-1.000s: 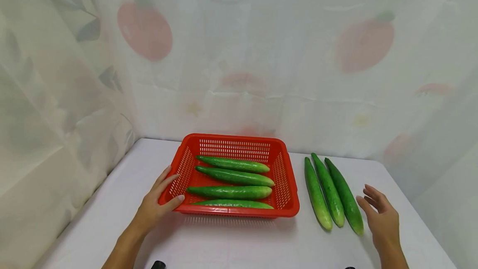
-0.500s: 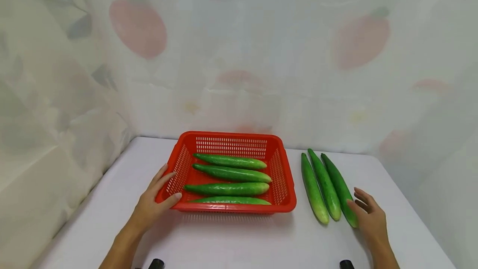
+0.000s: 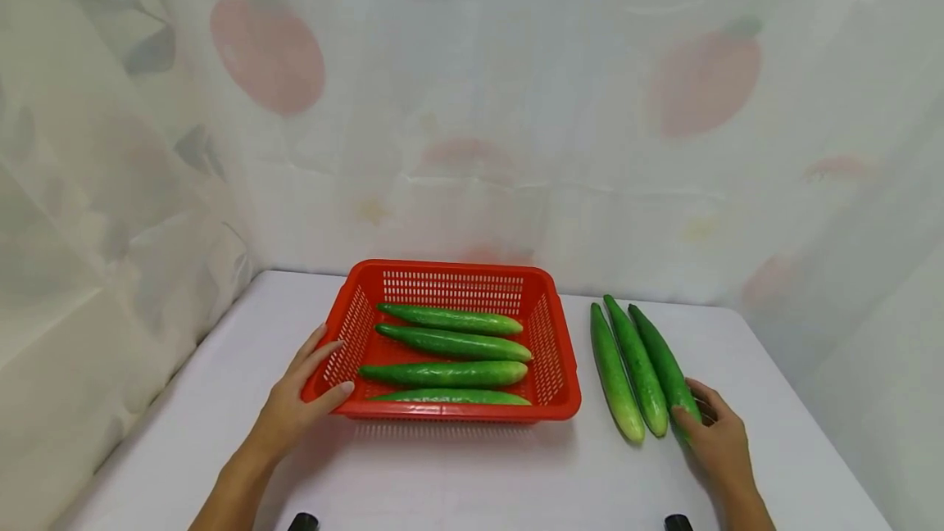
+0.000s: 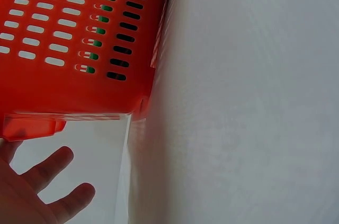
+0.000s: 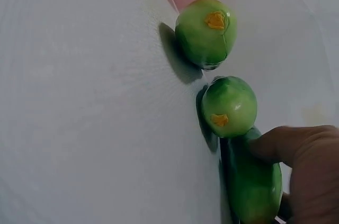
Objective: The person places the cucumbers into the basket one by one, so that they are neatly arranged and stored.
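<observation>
A red plastic basket point(image 3: 442, 410) with slotted walls stands on the white table, with several green cucumbers lying crosswise inside. My left hand point(image 3: 298, 396) rests on its left rim near the front corner; in the left wrist view the visible fingers point(image 4: 50, 168) are spread and fairly straight. To the right of the basket lie 3 more cucumbers, side by side: a left one point(image 3: 618, 375), a middle one point(image 3: 637, 367) and a right one point(image 3: 660, 355). My right hand point(image 3: 719, 441) grips the near end of the right one, thumb on its left side, fingers round the other, partly hidden.
A pale patterned curtain point(image 3: 457, 105) hangs behind the table and along both sides. The white tabletop point(image 3: 457, 486) shows in front of the basket. Two dark objects, a left one point(image 3: 304, 522) and a right one point(image 3: 677, 523), poke in at the bottom edge.
My right hand has moved left and closed its thumb and fingers round the right cucumber's near end. My left hand stays at the basket's rim. The head view has shifted slightly.
</observation>
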`<state>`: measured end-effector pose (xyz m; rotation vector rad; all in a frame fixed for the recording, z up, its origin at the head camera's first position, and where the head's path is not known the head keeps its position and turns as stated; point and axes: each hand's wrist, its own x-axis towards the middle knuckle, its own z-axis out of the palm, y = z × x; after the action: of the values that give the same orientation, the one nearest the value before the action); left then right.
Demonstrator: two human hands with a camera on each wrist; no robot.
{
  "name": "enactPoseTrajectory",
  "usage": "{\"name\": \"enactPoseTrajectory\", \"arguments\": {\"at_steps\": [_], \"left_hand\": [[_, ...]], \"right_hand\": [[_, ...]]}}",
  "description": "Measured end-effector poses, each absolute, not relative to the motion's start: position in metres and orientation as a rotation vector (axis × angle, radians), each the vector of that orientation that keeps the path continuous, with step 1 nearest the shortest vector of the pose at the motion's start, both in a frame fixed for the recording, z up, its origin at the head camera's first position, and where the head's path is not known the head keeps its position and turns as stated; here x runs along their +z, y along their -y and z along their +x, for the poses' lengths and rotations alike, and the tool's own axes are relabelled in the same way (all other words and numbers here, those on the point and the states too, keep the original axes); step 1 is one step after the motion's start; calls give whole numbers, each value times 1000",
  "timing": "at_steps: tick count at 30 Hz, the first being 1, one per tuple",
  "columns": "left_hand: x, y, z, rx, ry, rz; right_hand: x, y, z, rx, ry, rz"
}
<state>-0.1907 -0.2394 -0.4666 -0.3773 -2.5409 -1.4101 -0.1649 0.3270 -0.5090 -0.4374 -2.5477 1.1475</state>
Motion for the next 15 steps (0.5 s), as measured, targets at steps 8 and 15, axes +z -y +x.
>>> {"name": "enactPoseTrajectory", "arguments": {"at_steps": [8,15], "left_hand": [[-468,241,-192,-1404,2540,-392],[-468,239,-191,-1428,2528,-390]], "right_hand": [[-509,-326,-165,1069,2570,-577],[-509,-328,-163,1203,2393,-655]]}}
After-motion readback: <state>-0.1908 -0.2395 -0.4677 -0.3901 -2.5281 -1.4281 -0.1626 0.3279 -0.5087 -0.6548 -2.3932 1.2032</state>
